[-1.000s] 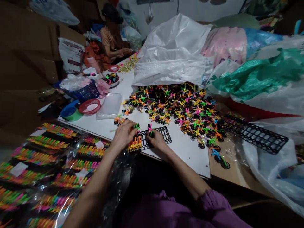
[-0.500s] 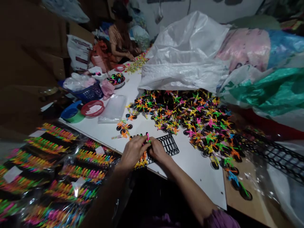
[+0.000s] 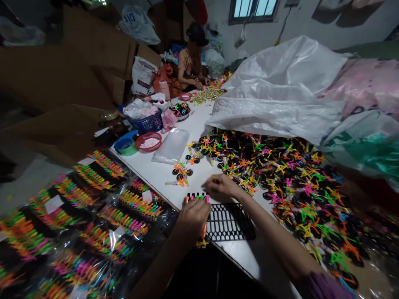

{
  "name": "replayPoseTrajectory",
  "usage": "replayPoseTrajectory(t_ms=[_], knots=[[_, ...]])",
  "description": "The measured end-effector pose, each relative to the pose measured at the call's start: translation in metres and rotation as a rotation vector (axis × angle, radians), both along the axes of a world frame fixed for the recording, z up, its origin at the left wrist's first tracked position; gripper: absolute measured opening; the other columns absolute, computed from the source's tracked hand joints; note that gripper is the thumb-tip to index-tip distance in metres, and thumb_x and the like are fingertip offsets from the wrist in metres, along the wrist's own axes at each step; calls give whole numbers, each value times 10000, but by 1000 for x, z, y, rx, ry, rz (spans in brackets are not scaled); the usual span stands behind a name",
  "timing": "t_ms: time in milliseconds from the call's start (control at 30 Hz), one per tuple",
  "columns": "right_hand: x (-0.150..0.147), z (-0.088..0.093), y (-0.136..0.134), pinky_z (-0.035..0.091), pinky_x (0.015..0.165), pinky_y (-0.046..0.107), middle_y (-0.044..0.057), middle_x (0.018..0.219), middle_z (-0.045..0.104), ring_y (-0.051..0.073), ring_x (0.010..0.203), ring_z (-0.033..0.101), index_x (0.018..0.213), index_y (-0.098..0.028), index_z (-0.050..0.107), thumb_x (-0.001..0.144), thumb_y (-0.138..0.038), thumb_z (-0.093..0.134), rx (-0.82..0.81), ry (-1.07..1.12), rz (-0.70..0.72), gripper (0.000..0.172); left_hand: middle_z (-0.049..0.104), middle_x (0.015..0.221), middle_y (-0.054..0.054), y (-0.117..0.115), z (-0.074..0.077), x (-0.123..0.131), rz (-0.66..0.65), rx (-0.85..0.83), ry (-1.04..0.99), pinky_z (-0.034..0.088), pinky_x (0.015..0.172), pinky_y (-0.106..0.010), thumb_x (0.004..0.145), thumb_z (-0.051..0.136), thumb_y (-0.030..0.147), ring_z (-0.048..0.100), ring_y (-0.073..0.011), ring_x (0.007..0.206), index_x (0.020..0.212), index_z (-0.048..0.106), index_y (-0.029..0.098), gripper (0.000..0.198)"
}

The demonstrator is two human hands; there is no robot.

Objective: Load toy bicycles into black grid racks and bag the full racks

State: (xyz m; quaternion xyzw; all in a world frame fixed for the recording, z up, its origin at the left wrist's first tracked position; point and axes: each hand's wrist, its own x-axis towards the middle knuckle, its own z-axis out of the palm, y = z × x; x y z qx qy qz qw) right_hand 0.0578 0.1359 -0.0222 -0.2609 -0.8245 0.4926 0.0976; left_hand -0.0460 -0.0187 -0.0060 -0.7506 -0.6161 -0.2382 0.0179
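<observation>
My left hand (image 3: 193,218) rests closed on the left end of a black slotted rack (image 3: 229,222), where a few bright toys (image 3: 196,196) stand in its slots. My right hand (image 3: 220,186) lies palm down farther out on the white table (image 3: 162,174), fingers curled by the near edge of a big heap of small neon toys with black wheels (image 3: 280,170). Whether it holds one is hidden. A few loose toys (image 3: 182,172) lie just left of it.
Clear bags of filled racks (image 3: 93,207) lie at the left. A flat plastic bag (image 3: 171,145), red bowl (image 3: 149,141), blue-green bowl (image 3: 125,145) and blue basket (image 3: 146,120) sit farther back. Large plastic sacks (image 3: 280,91) rise behind the heap. Another person (image 3: 190,62) sits at the far end.
My right hand has left the rack and moved out toward the heap. My left hand stays on the rack's left end. The camera has swung up and to the left.
</observation>
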Motion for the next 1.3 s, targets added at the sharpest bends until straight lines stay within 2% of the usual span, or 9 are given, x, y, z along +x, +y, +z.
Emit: replayPoseTrajectory(t_ms=[133,267,433,567,767,867,1033,1200,1300], knots=[[-83,12,24,401,709,235,60,931,659,158,838,589,876,-163,673,793,-375,551,384,-129,-41,257,601,740,-28,-2,-6,-1,50,-39,24,449,744,-292,839,469,104,554,-170,781,815,600,182,154],[-122,11,27,395,666,251,97,981,651,207,895,592,882,-170,678,778,-397,563,473,-445,-45,275,618,773,-18,4,-8,-8,109,-113,17,451,730,-293,835,484,113,556,-170,774,798,594,195,142],[-78,8,31,369,625,240,82,906,663,185,822,592,893,-184,673,799,-403,516,487,-378,-224,286,631,821,-43,10,-8,-24,96,-73,67,445,771,-331,877,403,129,561,-191,829,865,599,171,201],[-34,3,20,348,578,211,41,785,665,139,700,575,852,-183,663,747,-389,572,338,-345,-389,249,642,871,-62,14,-7,-33,22,59,108,447,767,-331,883,380,131,566,-197,831,916,595,140,218],[11,-7,10,292,494,190,-20,592,586,91,542,490,716,-167,636,698,-408,608,179,-267,-443,244,629,797,-31,10,-3,-22,58,34,31,445,765,-303,881,431,172,568,-169,787,872,585,170,154],[7,-9,17,285,473,186,-30,541,539,82,509,456,668,-152,631,676,-413,623,79,-265,-400,262,619,774,-30,8,-2,-12,63,22,46,445,754,-305,882,421,157,563,-170,782,857,585,170,166],[-48,-6,25,315,464,183,-32,523,522,78,479,445,716,-134,634,756,-420,545,-57,-102,-244,301,608,769,-27,10,-2,-5,58,-8,92,445,737,-310,878,410,136,558,-170,769,844,584,169,180],[-91,2,46,420,710,224,60,908,636,147,818,582,987,-141,616,804,-221,512,342,-104,-204,225,610,798,-32,13,-10,-9,51,-138,88,458,764,-335,857,425,128,564,-186,812,846,585,182,169],[-105,3,63,429,789,255,106,1132,547,184,979,554,1141,-162,530,754,-130,558,629,-270,-207,389,604,755,-22,14,-22,-10,86,-95,78,469,769,-334,843,449,120,570,-178,790,848,590,197,161]])
